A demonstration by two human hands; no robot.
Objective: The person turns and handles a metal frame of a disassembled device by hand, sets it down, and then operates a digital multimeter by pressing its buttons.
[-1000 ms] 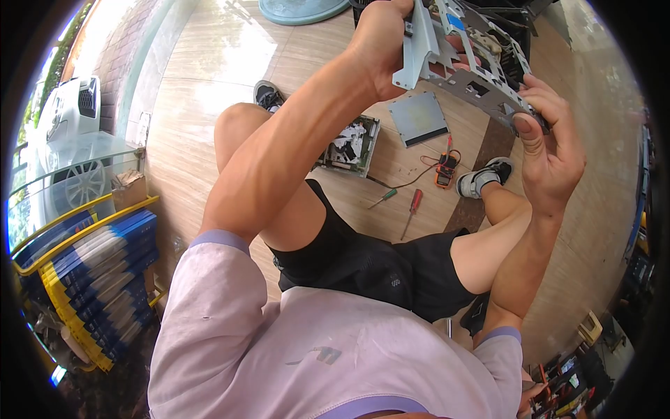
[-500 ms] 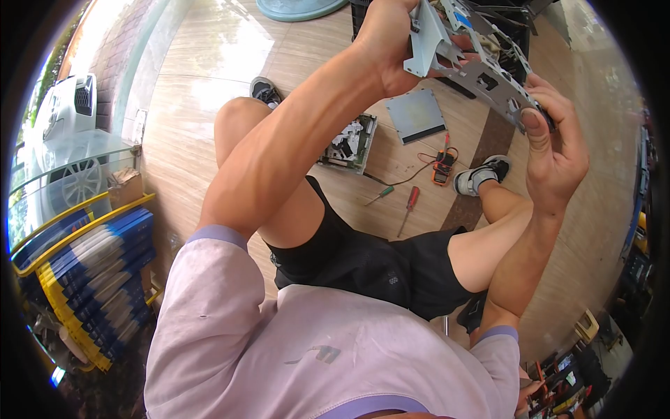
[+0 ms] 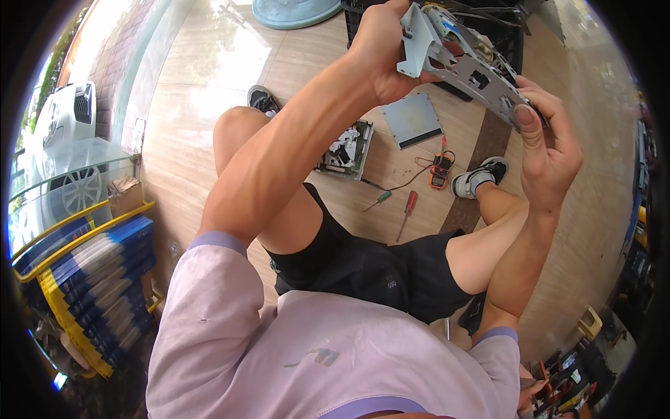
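Both of my hands hold up a grey metal chassis frame [image 3: 464,75] with cut-outs, a bent flange and some wiring inside. My left hand [image 3: 382,52] is closed around its left end, the fingers partly hidden behind the metal. At the right end my right hand [image 3: 548,129] grips the edge, thumb in front and fingers behind. Beneath, on the tiled floor, lie a flat metal cover plate [image 3: 412,120] and an opened electronic unit [image 3: 347,150] with white and green parts inside, partly covered by my left forearm.
An orange-black multimeter [image 3: 440,171] with leads lies near my right shoe [image 3: 481,177]. Closer in are a green-handled screwdriver [image 3: 377,200] and a red-handled screwdriver [image 3: 407,215]. A black crate [image 3: 514,43] stands behind the frame. A yellow rack of blue boxes [image 3: 98,276] is at left.
The metal frame and both my hands have shifted slightly left and down in view. My grip on it looks the same. More of the black crate shows behind.
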